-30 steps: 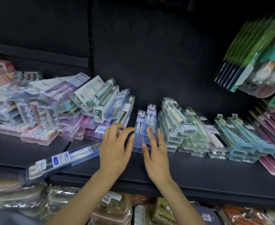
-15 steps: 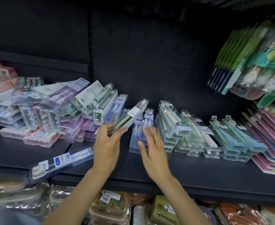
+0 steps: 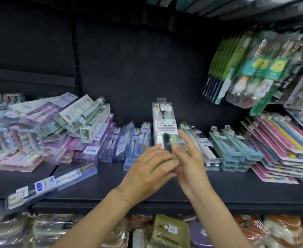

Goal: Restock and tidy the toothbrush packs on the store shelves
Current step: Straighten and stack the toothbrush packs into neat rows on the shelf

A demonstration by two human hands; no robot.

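Black metal makes up the shelf [image 3: 236, 192] and its back panel, set in a store aisle with more wrapped goods on the tier below. Along the shelf lie piles of toothbrush packs: a tumbled pastel heap [image 3: 45, 129] at the left, blue packs [image 3: 129, 140] in the middle, teal packs [image 3: 236, 147] to the right, and pink carded packs [image 3: 281, 149] at the far right. One long clear pack [image 3: 50, 185] lies slantwise across the shelf's front edge at the left. Hanging packs [image 3: 250, 68] fill the upper right. A "Soft Toothbrush" pack [image 3: 165, 122] stands upright above mid-shelf, its lower end held between both hands. The left hand [image 3: 147, 172] curls round it from the left; the right hand [image 3: 190, 163] presses against it from the right, fingers fairly straight. The hands are close together, touching.
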